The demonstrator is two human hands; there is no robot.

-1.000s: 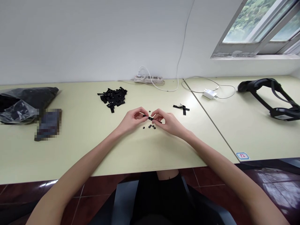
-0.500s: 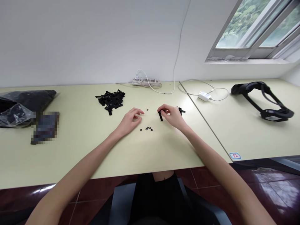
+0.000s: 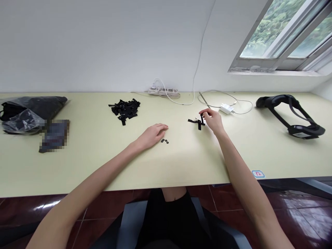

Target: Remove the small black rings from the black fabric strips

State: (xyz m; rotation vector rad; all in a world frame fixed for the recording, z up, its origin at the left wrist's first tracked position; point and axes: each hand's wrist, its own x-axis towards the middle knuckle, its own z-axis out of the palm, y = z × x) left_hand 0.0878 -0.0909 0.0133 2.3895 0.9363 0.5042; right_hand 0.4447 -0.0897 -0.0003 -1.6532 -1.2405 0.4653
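My left hand (image 3: pixel 153 135) rests low on the table with its fingers stretched out and nothing visible in them. Just below its fingertips lie several small black rings (image 3: pixel 167 142). On the right, my right hand (image 3: pixel 213 121) pinches the end of a black strip (image 3: pixel 202 119), which hangs down from the fingertips. It is over a few other black strips (image 3: pixel 199 126) lying crossed on the table; whether the held one touches them I cannot tell. A larger heap of black strips (image 3: pixel 124 110) is spread farther back on the left.
A plastic bag with dark contents (image 3: pixel 49 103) and a blurred dark object (image 3: pixel 55 135) are at the left. By the wall is a power strip (image 3: pixel 164 92) with white cables. A charger (image 3: pixel 226 108) and a black headset (image 3: pixel 290 114) stand at the right.
My right hand has moved right with the black strip, over to the small group of strips. My left hand has shifted right and down toward the rings, and the lone ring near it is out of sight.
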